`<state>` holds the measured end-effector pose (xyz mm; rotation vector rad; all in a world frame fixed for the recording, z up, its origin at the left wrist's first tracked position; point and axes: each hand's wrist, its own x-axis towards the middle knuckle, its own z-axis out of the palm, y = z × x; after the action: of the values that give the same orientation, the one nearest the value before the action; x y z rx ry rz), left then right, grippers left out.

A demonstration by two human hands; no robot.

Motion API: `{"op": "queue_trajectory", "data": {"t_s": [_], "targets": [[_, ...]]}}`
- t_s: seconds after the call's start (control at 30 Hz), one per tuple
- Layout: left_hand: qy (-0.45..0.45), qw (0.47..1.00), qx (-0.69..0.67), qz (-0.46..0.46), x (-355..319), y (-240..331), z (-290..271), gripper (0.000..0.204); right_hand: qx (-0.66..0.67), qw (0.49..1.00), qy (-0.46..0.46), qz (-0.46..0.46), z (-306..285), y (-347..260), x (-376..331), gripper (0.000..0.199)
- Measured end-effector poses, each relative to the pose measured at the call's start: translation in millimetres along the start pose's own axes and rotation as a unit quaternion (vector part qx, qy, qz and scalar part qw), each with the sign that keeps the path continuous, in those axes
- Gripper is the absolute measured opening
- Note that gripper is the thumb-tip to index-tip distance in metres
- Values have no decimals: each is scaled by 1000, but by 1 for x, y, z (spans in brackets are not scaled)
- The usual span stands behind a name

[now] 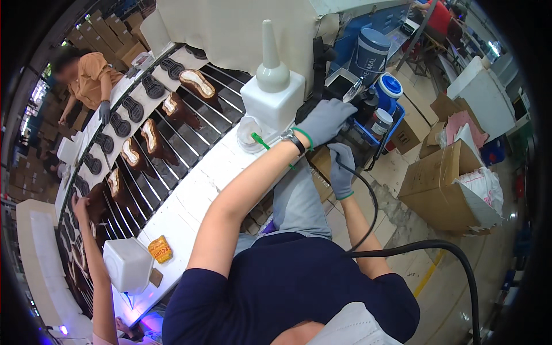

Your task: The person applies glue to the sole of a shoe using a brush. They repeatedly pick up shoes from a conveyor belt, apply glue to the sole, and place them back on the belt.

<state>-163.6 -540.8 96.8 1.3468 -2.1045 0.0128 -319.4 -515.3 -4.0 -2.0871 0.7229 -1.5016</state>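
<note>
My left hand, in a grey glove with a green cuff, reaches across to the right beside a blue basket. Its fingers are bent over dark items there; what they close on is hidden. Lower down, my right hand, gloved the same way, is near a strip of brown cardboard. A thin black cable passes close to its fingers, whose grip I cannot make out. The basket holds a dark bottle, a white-lidded jar and a blue-lidded tub. Behind it stands a grey-blue bucket.
Left, a roller conveyor carries brown shoe uppers and dark soles. A white nozzle bottle and a white container stand along its edge. Two co-workers' arms reach over the line. An open carton sits at right.
</note>
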Motion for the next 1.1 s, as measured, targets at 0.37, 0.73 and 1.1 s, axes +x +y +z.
{"op": "queue_trajectory", "data": {"t_s": [0.37, 0.73, 1.1], "targets": [[15, 999, -10, 38, -6, -23, 18, 27, 402, 817, 327, 252, -67, 61, 57, 35], [22, 986, -163, -37, 30, 30, 9, 16, 283, 942, -32, 178, -105, -55, 137, 66], [142, 982, -87, 95, 33, 4, 8, 12, 254, 955, 49, 146, -227, -138, 145, 42]]}}
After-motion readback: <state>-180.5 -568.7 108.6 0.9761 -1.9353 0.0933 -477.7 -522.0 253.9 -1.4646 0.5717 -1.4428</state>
